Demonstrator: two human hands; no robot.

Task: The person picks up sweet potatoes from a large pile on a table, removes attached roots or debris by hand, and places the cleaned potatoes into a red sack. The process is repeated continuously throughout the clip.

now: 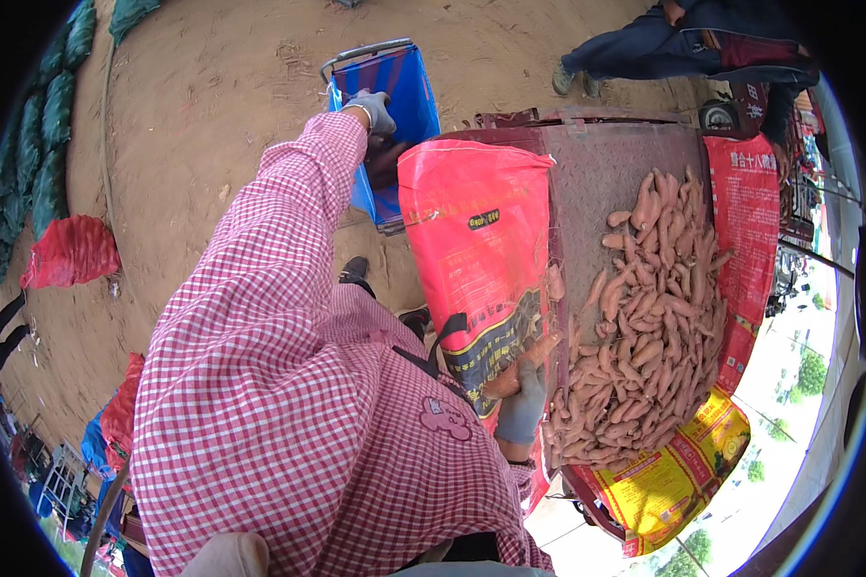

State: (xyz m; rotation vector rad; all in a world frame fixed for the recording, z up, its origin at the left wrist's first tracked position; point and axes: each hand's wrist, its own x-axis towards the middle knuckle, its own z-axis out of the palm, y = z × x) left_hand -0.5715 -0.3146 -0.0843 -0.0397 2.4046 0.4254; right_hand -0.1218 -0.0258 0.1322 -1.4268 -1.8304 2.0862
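My left hand (pixel 377 110), in a grey glove, reaches over the opening of a blue shopping trolley bag (pixel 422 90) with a metal handle. Its fingers are bent, and whether they hold anything is unclear. Dark shapes lie inside the bag. My right hand (pixel 523 407), also gloved, is closed around sweet potatoes (pixel 504 382) beside the edge of a cargo bed. A large pile of sweet potatoes (pixel 646 346) covers much of that metal bed (pixel 588 166). A red printed woven sack (pixel 476 209) hangs over the bed's near side, between my two hands.
Another red sack (pixel 747 238) and a yellow printed sack (pixel 682 469) line the bed's far edges. A person in dark clothes (pixel 642 54) stands beyond the bed. Filled green mesh sacks (pixel 58 108) and a red mesh sack (pixel 76 251) lie on the dirt ground at left.
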